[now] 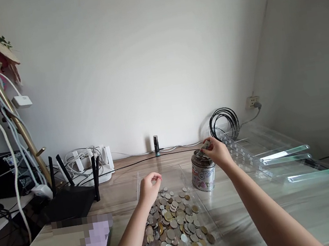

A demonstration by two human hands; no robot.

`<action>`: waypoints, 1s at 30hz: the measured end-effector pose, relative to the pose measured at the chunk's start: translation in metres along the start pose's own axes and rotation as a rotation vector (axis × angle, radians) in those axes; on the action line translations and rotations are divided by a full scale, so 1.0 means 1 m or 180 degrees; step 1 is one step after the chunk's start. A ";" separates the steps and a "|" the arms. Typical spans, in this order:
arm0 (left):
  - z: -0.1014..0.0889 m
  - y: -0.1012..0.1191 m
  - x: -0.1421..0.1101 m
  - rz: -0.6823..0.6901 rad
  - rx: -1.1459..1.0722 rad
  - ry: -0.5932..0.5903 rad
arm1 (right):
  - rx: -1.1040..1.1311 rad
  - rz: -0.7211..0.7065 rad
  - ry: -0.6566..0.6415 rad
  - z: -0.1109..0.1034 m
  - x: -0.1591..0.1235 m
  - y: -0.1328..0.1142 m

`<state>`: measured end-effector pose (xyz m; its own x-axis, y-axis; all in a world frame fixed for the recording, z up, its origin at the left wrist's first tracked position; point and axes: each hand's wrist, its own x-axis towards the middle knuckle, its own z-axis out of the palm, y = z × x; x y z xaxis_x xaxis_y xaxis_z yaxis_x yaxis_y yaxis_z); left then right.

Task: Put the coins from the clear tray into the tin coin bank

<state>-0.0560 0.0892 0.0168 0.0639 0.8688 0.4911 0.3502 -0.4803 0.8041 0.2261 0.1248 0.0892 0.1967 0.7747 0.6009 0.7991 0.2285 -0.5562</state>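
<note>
My right hand (217, 152) pinches a folded banknote (206, 146), greenish-grey, just above a round tin (203, 177) with a floral pattern. The tin stands upright on the table, and its top is partly hidden by the hand. A spread of loose coins (176, 225), silver, copper and gold in colour, lies in a shallow clear tray (211, 219). Over the far left part of the coins hovers my left hand (150, 187), with thumb and fingers curled together; whether anything is between the fingertips cannot be made out.
Clear acrylic panels (276, 159) lie on the right of the wooden-look table. Behind the tin is a coiled black cable (224, 124). On the left are a black router (73, 201) with antennas and a blurred-out phone-like item (96, 244). A small dark bottle (156, 146) stands by the wall.
</note>
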 end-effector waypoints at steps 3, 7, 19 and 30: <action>-0.001 0.001 0.000 0.0013 0.0100 0.0025 | -0.0168 0.0032 0.0010 0.005 -0.002 0.003; -0.002 -0.001 0.001 -0.0007 0.0146 0.0051 | -0.0294 -0.0167 -0.0155 0.001 -0.002 0.001; -0.003 0.004 -0.001 -0.0079 0.0370 -0.0090 | -0.1204 -0.1043 -0.0897 -0.009 0.008 -0.013; -0.003 0.003 -0.001 -0.0090 0.0523 -0.0165 | -0.1317 -0.1060 -0.0450 -0.017 -0.011 -0.021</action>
<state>-0.0579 0.0869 0.0197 0.0984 0.8888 0.4477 0.5002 -0.4331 0.7498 0.2169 0.1010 0.1041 -0.1604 0.7784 0.6070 0.9674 0.2460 -0.0598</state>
